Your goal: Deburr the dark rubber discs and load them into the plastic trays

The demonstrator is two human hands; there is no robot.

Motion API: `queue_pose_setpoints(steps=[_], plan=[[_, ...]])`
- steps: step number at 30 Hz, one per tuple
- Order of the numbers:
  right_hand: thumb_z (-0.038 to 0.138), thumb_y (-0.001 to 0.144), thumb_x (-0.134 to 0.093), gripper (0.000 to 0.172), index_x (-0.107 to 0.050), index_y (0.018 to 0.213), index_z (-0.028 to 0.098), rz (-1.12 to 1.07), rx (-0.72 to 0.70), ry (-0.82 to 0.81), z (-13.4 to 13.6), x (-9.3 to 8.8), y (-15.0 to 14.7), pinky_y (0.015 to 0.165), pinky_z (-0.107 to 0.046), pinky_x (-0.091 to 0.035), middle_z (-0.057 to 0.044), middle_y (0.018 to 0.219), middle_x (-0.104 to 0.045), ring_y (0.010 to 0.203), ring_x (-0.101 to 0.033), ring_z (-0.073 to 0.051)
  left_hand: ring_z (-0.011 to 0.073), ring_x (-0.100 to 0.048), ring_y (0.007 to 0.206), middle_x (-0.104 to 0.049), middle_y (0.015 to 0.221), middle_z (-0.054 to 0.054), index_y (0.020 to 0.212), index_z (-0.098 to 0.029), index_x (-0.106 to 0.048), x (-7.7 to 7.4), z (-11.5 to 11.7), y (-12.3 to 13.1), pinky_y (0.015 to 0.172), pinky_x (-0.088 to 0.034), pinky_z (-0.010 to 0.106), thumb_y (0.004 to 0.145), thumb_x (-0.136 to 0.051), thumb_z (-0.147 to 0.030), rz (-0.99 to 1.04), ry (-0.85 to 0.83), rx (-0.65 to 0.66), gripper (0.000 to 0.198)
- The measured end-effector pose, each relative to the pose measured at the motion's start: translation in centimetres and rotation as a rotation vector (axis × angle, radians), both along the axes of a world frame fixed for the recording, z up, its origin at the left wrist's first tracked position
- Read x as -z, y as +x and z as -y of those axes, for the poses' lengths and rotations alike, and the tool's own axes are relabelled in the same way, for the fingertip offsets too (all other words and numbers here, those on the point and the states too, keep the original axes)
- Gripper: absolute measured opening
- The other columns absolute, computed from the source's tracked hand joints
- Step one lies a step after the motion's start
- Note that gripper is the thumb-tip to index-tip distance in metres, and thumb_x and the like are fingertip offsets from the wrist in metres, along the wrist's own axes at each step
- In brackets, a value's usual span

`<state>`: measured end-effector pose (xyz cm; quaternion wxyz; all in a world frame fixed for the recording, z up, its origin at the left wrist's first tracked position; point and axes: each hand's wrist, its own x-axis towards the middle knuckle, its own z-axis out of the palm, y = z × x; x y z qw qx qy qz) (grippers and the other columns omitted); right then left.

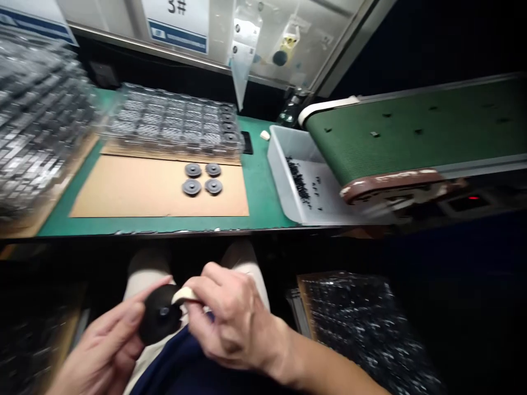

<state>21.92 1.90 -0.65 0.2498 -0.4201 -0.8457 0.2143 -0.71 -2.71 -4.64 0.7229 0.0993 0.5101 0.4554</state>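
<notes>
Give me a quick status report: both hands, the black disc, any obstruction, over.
Left hand gripping black disc. Right hand pinching pale piece at the disc's edge. Nothing seen blocking; four grey discs apart on cardboard.

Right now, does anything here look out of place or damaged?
Yes, minor things. A pale scrap lies loose on the table beside the bin, away from the similarly coloured piece in the right hand. The brown end of the conveyor has white patches, perhaps wear; white flecks also mark the table's front edge.
</notes>
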Motion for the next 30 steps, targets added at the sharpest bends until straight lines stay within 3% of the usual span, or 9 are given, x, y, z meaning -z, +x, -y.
queue_pose_setpoints(steps=[5, 10, 13, 16, 19, 22, 24, 26, 30], plan=[[0.02, 0.105, -0.048, 0.022, -0.065, 0.118, 0.016, -0.114, -0.088, 0.077, -0.6, -0.6, -0.3, 0.067, -0.033, -0.032, -0.004, 0.094, -0.058, 0.078, -0.05, -0.017, 0.0331, -0.067, 0.127, -0.076, 0.129, 0.013, 0.123, -0.021, -0.08, -2.5, -0.8, 1.3, 0.103, -0.057, 0.032, 0.089, -0.078, -0.04, 0.065, 0.074, 0.04, 0.039], [0.021, 0.103, -0.047, 0.02, -0.057, 0.086, 0.017, -0.149, -0.035, -0.191, 0.1, -0.5, -0.7, 0.062, -0.031, -0.029, -0.001, 0.079, -0.048, 0.067, -0.043, -0.015, 0.0259, -0.074, 0.11, -0.079, 0.121, 0.011, 0.127, -0.02, -0.078, -3.1, -1.1, 1.2, 0.099, -0.058, 0.029, 0.091, -0.077, -0.04, 0.033, 0.044, -0.059, 0.041], [0.021, 0.105, -0.046, 0.02, -0.062, 0.096, 0.016, -0.082, -0.072, -0.086, -0.1, -0.6, -0.6, 0.066, -0.032, -0.031, -0.004, 0.086, -0.054, 0.073, -0.047, -0.017, 0.0252, -0.075, 0.095, -0.08, 0.113, 0.013, 0.119, -0.018, -0.081, -2.5, -1.0, 0.8, 0.085, -0.063, 0.032, 0.092, -0.076, -0.039, 0.062, 0.047, 0.106, 0.035], [0.023, 0.111, -0.04, 0.028, -0.065, 0.117, 0.015, -0.081, -0.23, 0.107, -0.7, -0.9, -0.6, 0.071, -0.034, -0.034, -0.007, 0.096, -0.06, 0.08, -0.05, -0.019, 0.0219, -0.073, 0.08, -0.08, 0.098, 0.011, 0.108, -0.017, -0.084, -2.1, -0.9, 0.7, 0.073, -0.064, 0.031, 0.096, -0.071, -0.038, 0.14, 0.047, 0.187, 0.027], [0.024, 0.111, -0.041, 0.026, -0.066, 0.116, 0.015, -0.124, -0.208, 0.159, -1.0, -0.8, -1.0, 0.07, -0.034, -0.034, -0.007, 0.096, -0.061, 0.08, -0.05, -0.019, 0.0219, -0.075, 0.096, -0.081, 0.107, 0.01, 0.113, -0.019, -0.082, -2.3, -0.9, 1.0, 0.088, -0.062, 0.027, 0.094, -0.074, -0.038, 0.205, 0.041, 0.075, 0.028], [0.022, 0.105, -0.049, 0.018, -0.062, 0.096, 0.016, -0.202, -0.033, -0.066, -0.7, -0.4, -1.5, 0.065, -0.032, -0.031, -0.003, 0.082, -0.053, 0.072, -0.045, -0.016, 0.0237, -0.072, 0.115, -0.077, 0.127, 0.009, 0.133, -0.028, -0.073, -2.5, -1.2, 1.1, 0.101, -0.056, 0.028, 0.087, -0.082, -0.038, 0.122, 0.075, -0.116, 0.048], [0.022, 0.103, -0.051, 0.018, -0.059, 0.088, 0.017, -0.239, -0.006, -0.214, -0.4, -0.2, -1.6, 0.063, -0.031, -0.031, -0.001, 0.078, -0.049, 0.068, -0.043, -0.015, 0.025, -0.071, 0.116, -0.077, 0.127, 0.008, 0.138, -0.031, -0.07, -2.5, -1.3, 0.9, 0.102, -0.056, 0.03, 0.085, -0.084, -0.037, 0.057, 0.086, -0.149, 0.055], [0.021, 0.103, -0.05, 0.018, -0.06, 0.089, 0.016, -0.232, -0.009, -0.223, -0.3, -0.1, -1.5, 0.064, -0.03, -0.033, -0.002, 0.081, -0.05, 0.07, -0.045, -0.015, 0.027, -0.071, 0.117, -0.077, 0.123, 0.009, 0.136, -0.028, -0.071, -2.3, -1.2, 0.6, 0.102, -0.056, 0.032, 0.086, -0.083, -0.038, 0.035, 0.077, -0.077, 0.052], [0.02, 0.106, -0.047, 0.02, -0.066, 0.109, 0.014, -0.178, -0.146, -0.019, -1.0, -0.2, -1.2, 0.073, -0.033, -0.037, -0.007, 0.095, -0.059, 0.082, -0.05, -0.018, 0.0239, -0.073, 0.098, -0.079, 0.11, 0.011, 0.12, -0.019, -0.08, -1.8, -1.0, 0.3, 0.09, -0.061, 0.033, 0.095, -0.073, -0.038, 0.121, 0.053, 0.132, 0.032]])
